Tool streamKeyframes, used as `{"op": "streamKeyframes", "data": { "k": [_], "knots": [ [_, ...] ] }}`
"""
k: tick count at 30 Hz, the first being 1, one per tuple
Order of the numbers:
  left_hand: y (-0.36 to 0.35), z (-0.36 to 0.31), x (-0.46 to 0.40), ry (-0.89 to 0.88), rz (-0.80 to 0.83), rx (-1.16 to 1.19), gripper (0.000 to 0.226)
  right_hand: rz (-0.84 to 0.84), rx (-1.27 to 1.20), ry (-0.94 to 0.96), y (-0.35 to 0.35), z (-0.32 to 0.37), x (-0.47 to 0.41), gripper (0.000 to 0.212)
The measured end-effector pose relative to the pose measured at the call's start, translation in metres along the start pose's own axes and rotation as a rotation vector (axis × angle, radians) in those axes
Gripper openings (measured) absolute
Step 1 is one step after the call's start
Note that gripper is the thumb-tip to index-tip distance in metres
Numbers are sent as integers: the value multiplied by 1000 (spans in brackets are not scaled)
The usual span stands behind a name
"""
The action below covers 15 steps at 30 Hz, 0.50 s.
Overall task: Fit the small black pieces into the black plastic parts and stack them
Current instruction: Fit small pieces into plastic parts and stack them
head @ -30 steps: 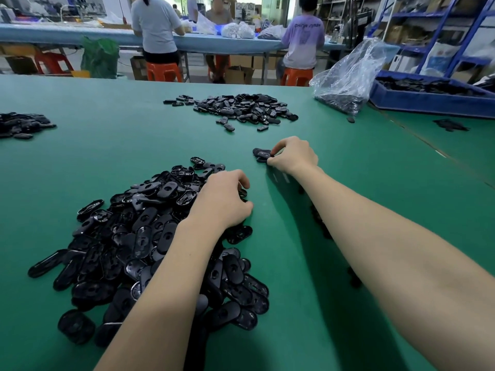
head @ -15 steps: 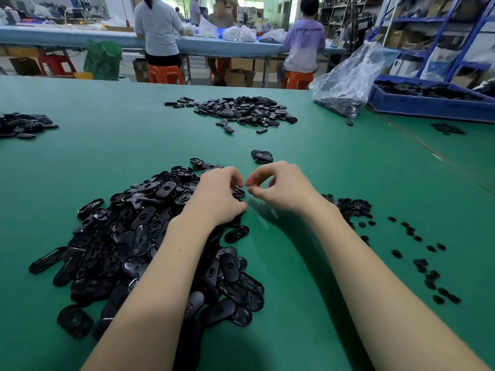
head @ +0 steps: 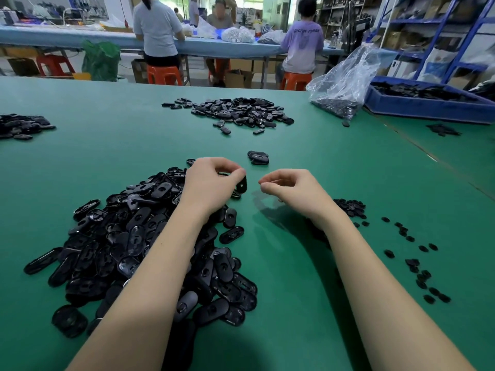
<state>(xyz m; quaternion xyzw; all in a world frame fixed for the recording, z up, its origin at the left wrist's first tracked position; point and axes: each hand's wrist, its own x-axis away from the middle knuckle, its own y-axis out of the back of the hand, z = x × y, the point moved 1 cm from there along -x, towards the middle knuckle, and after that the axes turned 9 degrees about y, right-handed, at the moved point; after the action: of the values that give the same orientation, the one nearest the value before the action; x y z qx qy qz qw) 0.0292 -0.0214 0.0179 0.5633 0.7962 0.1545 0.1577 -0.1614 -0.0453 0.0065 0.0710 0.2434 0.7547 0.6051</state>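
A big heap of black oval plastic parts [head: 128, 236] lies on the green table in front of me, to the left. My left hand [head: 211, 183] hovers over the heap's far edge and pinches one oval part [head: 242, 185], held on edge. My right hand [head: 294, 191] is a short gap to its right with fingers curled, thumb and forefinger nearly touching; no piece shows between them. Small black pieces [head: 349, 207] lie heaped by my right wrist, with more scattered pieces [head: 417, 266] to the right. A short stack of parts [head: 258, 158] sits just beyond both hands.
Another pile of parts [head: 235, 111] lies farther back, and a third pile [head: 21, 125] at the left edge. A clear plastic bag [head: 345, 84] and a blue bin [head: 428, 107] stand at the back right. People work at a far table.
My right hand left the short stack and drew back beside my left hand. My left hand rose from the heap with one oval part pinched in its fingers.
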Motion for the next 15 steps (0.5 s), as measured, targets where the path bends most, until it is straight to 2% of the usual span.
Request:
{"op": "streamKeyframes", "data": {
  "k": [3,7,10,15],
  "knots": [
    [-6,1,2,160,103,284,9,97,-127,-29,0,5,4,9],
    [-11,3,2,207,145,351,9,109,-130,-71,3,6,6,7],
    [-12,4,2,177,136,329,7,91,-127,-81,5,6,5,6],
    [-12,3,6,29,90,84,4,16,-103,-79,9,1,3,5]
  ]
}}
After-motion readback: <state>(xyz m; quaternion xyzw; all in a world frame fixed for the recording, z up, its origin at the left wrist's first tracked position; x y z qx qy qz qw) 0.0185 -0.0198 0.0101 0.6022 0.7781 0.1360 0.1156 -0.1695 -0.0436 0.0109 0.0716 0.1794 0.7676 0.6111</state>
